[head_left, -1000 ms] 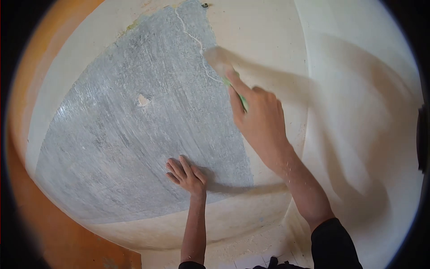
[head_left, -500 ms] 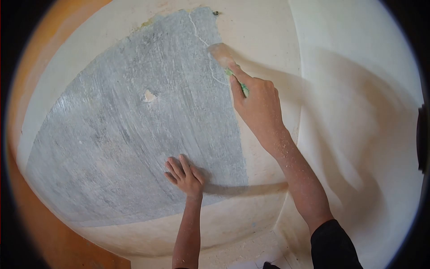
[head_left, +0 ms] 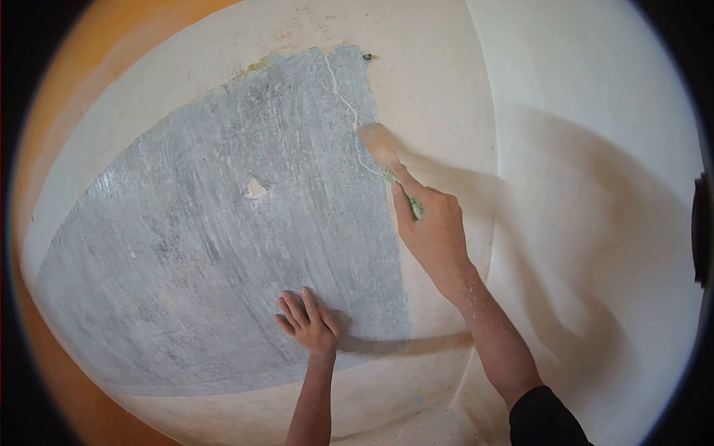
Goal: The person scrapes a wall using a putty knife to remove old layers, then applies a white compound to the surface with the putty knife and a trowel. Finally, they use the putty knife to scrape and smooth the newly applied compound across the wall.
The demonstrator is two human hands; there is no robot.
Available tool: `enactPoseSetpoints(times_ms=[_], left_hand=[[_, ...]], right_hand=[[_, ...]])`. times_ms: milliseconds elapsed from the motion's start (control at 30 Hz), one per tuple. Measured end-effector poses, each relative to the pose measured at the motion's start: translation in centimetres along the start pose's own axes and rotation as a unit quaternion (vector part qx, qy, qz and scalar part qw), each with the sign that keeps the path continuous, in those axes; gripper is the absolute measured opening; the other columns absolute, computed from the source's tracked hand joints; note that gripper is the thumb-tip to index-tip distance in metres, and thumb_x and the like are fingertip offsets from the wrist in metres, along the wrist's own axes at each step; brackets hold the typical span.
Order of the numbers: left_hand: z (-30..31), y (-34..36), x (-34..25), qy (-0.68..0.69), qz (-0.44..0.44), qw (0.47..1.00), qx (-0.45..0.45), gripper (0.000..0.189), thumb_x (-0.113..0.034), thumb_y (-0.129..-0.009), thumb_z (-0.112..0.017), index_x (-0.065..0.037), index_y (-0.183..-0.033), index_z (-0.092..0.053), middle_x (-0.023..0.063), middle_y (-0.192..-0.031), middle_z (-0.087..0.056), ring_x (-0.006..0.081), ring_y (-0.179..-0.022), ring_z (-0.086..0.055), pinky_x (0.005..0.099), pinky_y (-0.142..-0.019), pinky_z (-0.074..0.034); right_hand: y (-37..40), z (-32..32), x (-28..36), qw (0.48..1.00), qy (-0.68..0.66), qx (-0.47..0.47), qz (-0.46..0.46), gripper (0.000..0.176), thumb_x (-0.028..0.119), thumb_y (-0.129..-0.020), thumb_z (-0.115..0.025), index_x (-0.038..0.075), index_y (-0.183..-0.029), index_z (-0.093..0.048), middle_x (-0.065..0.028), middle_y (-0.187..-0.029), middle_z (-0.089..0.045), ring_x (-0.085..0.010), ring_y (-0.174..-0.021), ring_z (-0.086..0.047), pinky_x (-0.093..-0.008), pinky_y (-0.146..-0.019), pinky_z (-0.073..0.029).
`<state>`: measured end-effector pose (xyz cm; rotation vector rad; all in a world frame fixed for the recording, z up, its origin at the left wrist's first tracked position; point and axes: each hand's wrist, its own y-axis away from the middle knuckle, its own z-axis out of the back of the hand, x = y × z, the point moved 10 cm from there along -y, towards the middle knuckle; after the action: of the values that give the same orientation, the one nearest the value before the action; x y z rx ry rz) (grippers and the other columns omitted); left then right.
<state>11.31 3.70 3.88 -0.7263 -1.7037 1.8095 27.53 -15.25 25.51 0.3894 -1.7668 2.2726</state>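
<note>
My right hand (head_left: 433, 227) is wrapped round the green handle (head_left: 415, 207) of a putty knife, its index finger stretched along the tool towards the blade. The wide putty knife blade (head_left: 379, 144) lies against the wall at the right border of a rough grey patch (head_left: 201, 223). Beside the blade, a thin pale wavy line (head_left: 343, 98) runs down the grey surface. My left hand (head_left: 311, 324) rests on the lower part of the patch with its fingers spread, holding nothing. Pale flecks dot my right forearm.
Cream wall (head_left: 431, 82) surrounds the patch, with a wall corner running down at the right. A small dark fixing (head_left: 367, 57) sticks out near the patch's top right. A pale chipped spot (head_left: 255, 188) shows within the grey. Orange paint (head_left: 111, 67) borders the left.
The view has tilted up, so the wall appears lower. The putty knife in my right hand has moved down along the patch's right border. My left hand stays at the same place on the wall.
</note>
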Motion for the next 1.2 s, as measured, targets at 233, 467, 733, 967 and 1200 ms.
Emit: enactPoseSetpoints(times_ms=[233, 467, 733, 967, 1200], left_hand=[[-0.1, 0.1, 0.0, 0.011, 0.002, 1.000, -0.004, 0.050, -0.019, -0.095, -0.037, 0.002, -0.138, -0.050, 0.0261, -0.153, -0.032, 0.0399, -0.147, -0.021, 0.0533, -0.119, -0.002], [0.1, -0.1, -0.4, 0.017, -0.002, 1.000, -0.003, 0.049, -0.017, -0.097, -0.037, 0.001, -0.142, -0.046, 0.0232, -0.156, -0.027, 0.0362, -0.148, -0.019, 0.0496, -0.120, -0.001], [-0.2, 0.2, 0.0, -0.004, 0.005, 1.000, 0.007, 0.050, -0.020, -0.095, -0.038, 0.002, -0.138, -0.051, 0.0265, -0.152, -0.032, 0.0390, -0.147, -0.021, 0.0527, -0.120, -0.003], [0.1, 0.2, -0.1, 0.006, -0.002, 1.000, -0.009, 0.049, -0.019, -0.095, -0.038, 0.002, -0.137, -0.051, 0.0268, -0.152, -0.032, 0.0397, -0.147, -0.021, 0.0525, -0.120, -0.003], [0.2, 0.0, -0.3, 0.007, -0.004, 1.000, 0.003, 0.048, -0.015, -0.096, -0.037, 0.003, -0.140, -0.047, 0.0247, -0.155, -0.029, 0.0381, -0.147, -0.020, 0.0503, -0.120, -0.003]], right_hand=[[-0.3, 0.6, -1.3, 0.995, -0.090, -0.005, -0.044, 0.032, 0.016, -0.096, -0.058, 0.007, -0.126, -0.064, -0.0180, -0.057, -0.057, -0.0238, -0.049, -0.058, -0.0370, -0.053, -0.046], [-1.2, 1.3, -0.4, 0.997, -0.071, -0.009, -0.015, 0.032, 0.015, -0.096, -0.057, 0.005, -0.125, -0.064, -0.0155, -0.055, -0.055, -0.0197, -0.046, -0.052, -0.0347, -0.051, -0.044], [-1.4, 1.2, -0.1, 0.996, -0.051, -0.050, 0.044, 0.032, 0.016, -0.096, -0.057, 0.007, -0.127, -0.064, -0.0171, -0.055, -0.053, -0.0232, -0.047, -0.053, -0.0369, -0.053, -0.045], [-0.2, 0.8, -0.8, 0.998, -0.036, -0.032, 0.029, 0.033, 0.017, -0.096, -0.057, 0.010, -0.128, -0.063, -0.0174, -0.057, -0.054, -0.0254, -0.049, -0.057, -0.0388, -0.054, -0.046], [-0.8, 1.3, -0.6, 0.999, 0.005, -0.017, 0.044, 0.036, 0.016, -0.095, -0.059, 0.012, -0.130, -0.062, -0.0126, -0.055, -0.052, -0.0245, -0.047, -0.055, -0.0389, -0.051, -0.045]])
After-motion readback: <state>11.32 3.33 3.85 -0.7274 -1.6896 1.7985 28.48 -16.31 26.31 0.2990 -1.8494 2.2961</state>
